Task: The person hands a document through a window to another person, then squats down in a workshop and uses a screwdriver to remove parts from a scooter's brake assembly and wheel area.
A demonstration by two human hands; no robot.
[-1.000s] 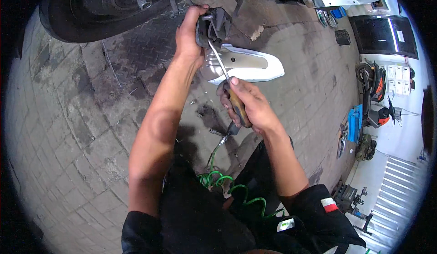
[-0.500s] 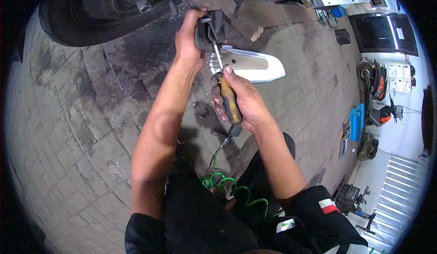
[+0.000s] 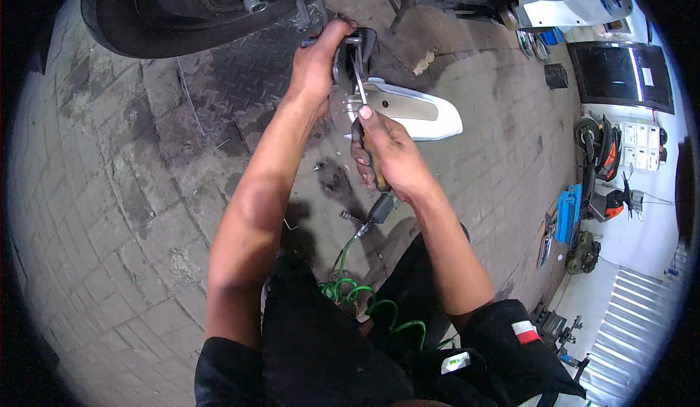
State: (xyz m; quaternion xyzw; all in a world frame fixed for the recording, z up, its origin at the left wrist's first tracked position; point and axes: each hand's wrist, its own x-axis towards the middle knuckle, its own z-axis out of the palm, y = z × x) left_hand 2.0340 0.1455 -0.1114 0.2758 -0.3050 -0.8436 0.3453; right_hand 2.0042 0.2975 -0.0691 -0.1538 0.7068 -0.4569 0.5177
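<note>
In my left hand [image 3: 315,73] is a dark metal part [image 3: 370,42] that looks like a brake caliper, its open side turned toward me. The fingers wrap round its left side, and some are hidden behind it. My right hand [image 3: 397,158] is closed round a screwdriver [image 3: 362,92] with a worn yellow and black handle, thumb laid toward the shaft. The shaft points away from me and its tip reaches inside the part; the exact contact is hidden. Just beyond my right hand, a silver and white cover [image 3: 426,118] lies on the paving.
A vehicle wheel [image 3: 124,21] and dark underparts fill the far left. Below my right hand lies an air tool [image 3: 380,209] with a green coiled hose [image 3: 399,325] running by my legs. Blue panels [image 3: 569,204] and a scooter [image 3: 607,161] stand along the right wall.
Both hands, the part and the screwdriver have shifted slightly right in view, and the view itself has moved a little. My right hand has turned, covering more of the handle.
</note>
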